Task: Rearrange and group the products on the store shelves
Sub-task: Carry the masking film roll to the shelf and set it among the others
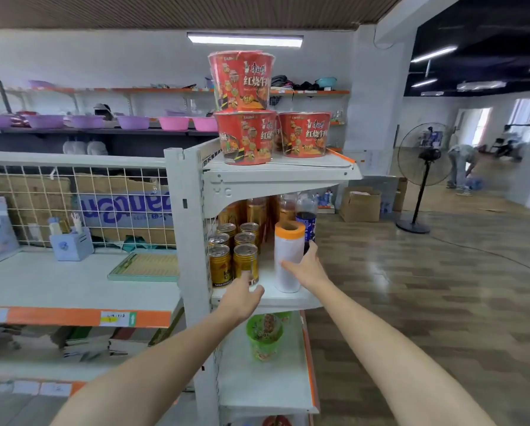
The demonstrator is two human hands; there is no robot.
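A white roll with an orange top (pixel 288 256) stands upright on the middle shelf (pixel 288 298) of the end rack. My right hand (pixel 306 267) is around its lower right side, thumb across the front and fingers behind. My left hand (pixel 242 295) reaches to the front gold can (pixel 245 261), fingers stretched out and touching its base. Several gold cans (pixel 220 262) stand in rows at the shelf's left. Behind them stand amber bottles (pixel 257 210) and a dark cola bottle (pixel 306 221). Three red noodle bowls (pixel 246 136) sit stacked on the top shelf.
A green noodle cup (pixel 265 336) stands on the shelf below. To the left runs a long white shelf (pixel 73 284) with a blue organiser (pixel 71 244) and a mat. A floor fan (pixel 423 176), cardboard boxes (pixel 362 204) and a bent-over person (pixel 462 167) are off to the right.
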